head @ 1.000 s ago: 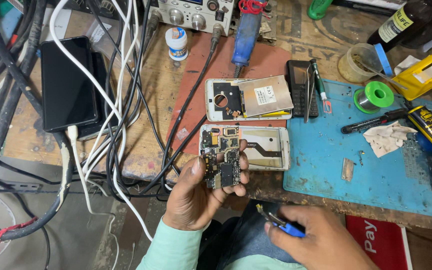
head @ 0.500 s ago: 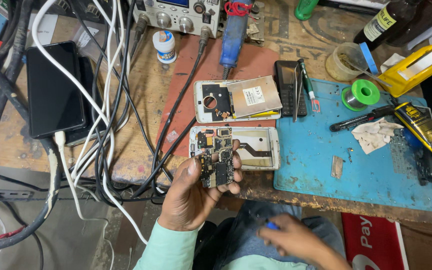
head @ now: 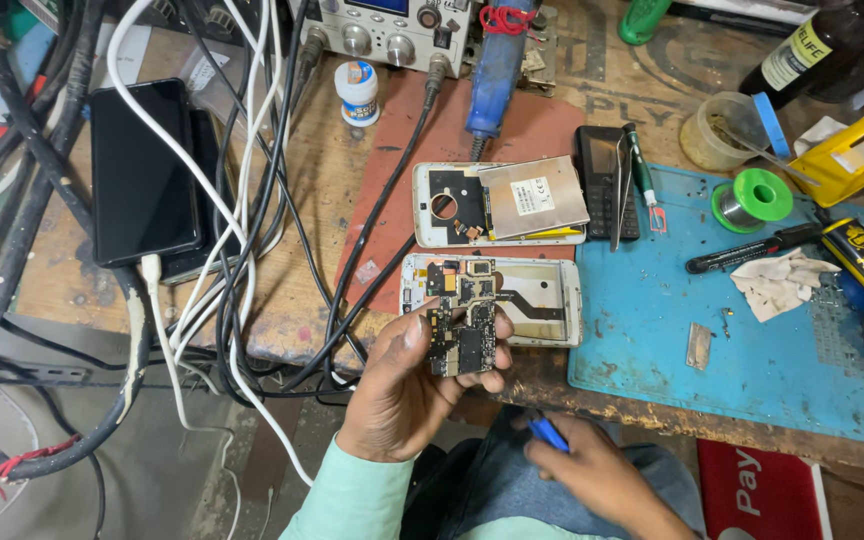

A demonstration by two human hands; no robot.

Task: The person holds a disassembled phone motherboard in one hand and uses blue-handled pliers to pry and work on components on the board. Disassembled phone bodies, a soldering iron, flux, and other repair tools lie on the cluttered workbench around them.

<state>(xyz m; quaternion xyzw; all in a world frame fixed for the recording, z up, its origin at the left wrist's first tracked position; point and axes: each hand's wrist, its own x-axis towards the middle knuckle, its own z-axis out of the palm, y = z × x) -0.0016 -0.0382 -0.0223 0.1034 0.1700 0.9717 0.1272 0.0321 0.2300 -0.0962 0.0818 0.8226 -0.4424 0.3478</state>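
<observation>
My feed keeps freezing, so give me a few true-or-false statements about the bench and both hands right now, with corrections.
1. The left hand holds a circuit board over the bench edge. True.
2. The right hand is up on the blue mat. False: it is low, below the bench edge, with a blue-handled tool in it.
3. An opened white phone frame lies just behind the circuit board. True.
4. The green spool sits on the dark phone at the left. False: it sits at the far edge of the blue mat.
5. A crumpled white cloth lies on the blue mat. True.
</observation>
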